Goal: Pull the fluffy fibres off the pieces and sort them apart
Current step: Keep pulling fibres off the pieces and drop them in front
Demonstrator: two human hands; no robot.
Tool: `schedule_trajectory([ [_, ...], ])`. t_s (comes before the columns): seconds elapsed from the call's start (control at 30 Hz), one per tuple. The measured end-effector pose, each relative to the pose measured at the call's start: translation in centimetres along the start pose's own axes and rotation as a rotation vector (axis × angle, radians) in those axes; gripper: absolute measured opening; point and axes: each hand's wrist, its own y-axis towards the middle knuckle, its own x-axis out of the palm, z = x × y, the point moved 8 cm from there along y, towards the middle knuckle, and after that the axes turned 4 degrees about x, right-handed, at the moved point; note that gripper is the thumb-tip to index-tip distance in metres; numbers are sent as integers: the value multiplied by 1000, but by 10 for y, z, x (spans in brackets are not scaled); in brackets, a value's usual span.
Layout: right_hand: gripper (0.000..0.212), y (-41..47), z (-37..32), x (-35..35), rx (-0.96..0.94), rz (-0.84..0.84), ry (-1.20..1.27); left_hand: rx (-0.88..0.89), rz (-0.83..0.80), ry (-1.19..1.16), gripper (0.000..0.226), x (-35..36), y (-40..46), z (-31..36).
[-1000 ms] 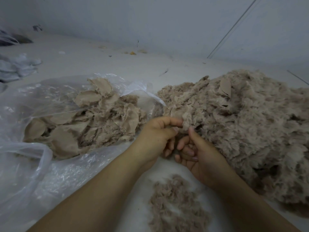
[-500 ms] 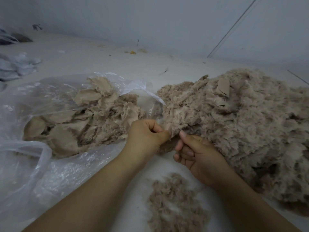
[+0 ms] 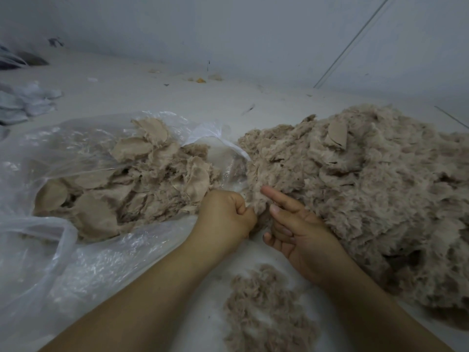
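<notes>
I saw the left hand (image 3: 224, 214) fisted, pinching a fluffy piece (image 3: 258, 201) at the big heap's (image 3: 368, 199) edge; the right hand (image 3: 297, 229) loose, forefinger out; plucking underway; next, fibres onto the small pile (image 3: 266, 311).

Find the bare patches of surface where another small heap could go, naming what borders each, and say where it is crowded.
One bare patch lies between the forearms, above the small loose fibre heap. A wider stretch runs behind the plastic bag and big fluffy pile, up to the wall. It is crowded where the left hand and right hand meet at the pile's edge.
</notes>
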Motion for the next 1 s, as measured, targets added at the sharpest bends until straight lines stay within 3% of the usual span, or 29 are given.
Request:
schedule_trajectory([
  [0.3, 48, 2, 4, -8, 36, 139, 83, 70, 119, -72, 45, -14, 0, 2],
  [0.73, 29, 0, -1, 4, 27, 7, 70, 98, -71, -519, 26, -5, -2, 12],
  [0.87, 36, -1, 0, 4, 35, 19, -11, 39, -265, -564, 27, 4, -5, 10],
  [1.0, 22, -4, 0, 3, 57, 49, -79, -102, -148, -490, 47, 1, -2, -3],
])
